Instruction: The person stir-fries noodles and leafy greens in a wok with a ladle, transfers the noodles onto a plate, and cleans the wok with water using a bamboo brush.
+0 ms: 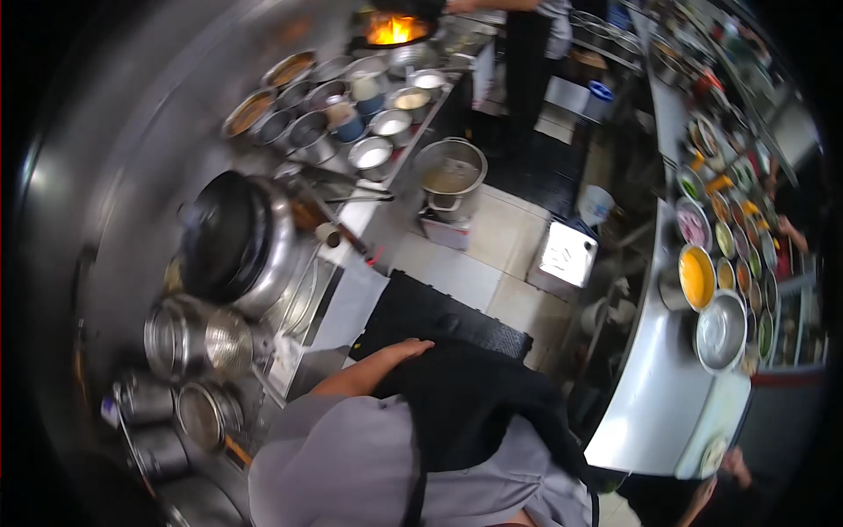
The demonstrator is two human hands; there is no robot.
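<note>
My left hand [413, 349] is at the front of my black apron [474, 395], touching it near its upper edge in the head view. The fingers are too small and partly hidden to show whether they grip the cloth. My right hand is out of sight. A black rubber mat [439, 321] lies on the floor beyond the hand. Left of my arm runs the steel cooking counter, with a dark wok [215, 233] in a large steel vessel. A perforated strainer [230, 341] and a round sieve [202, 417] are nearer to me.
Flames [395, 31] burn under a wok at the far end, near another person's dark trousers [527, 70]. A steel pot [450, 167] of liquid stands beside the counter. On the right counter [628, 395] are a yellow-filled container [696, 277], a metal bowl [722, 329] and several ingredient bowls. Another person's hands [736, 465] show lower right.
</note>
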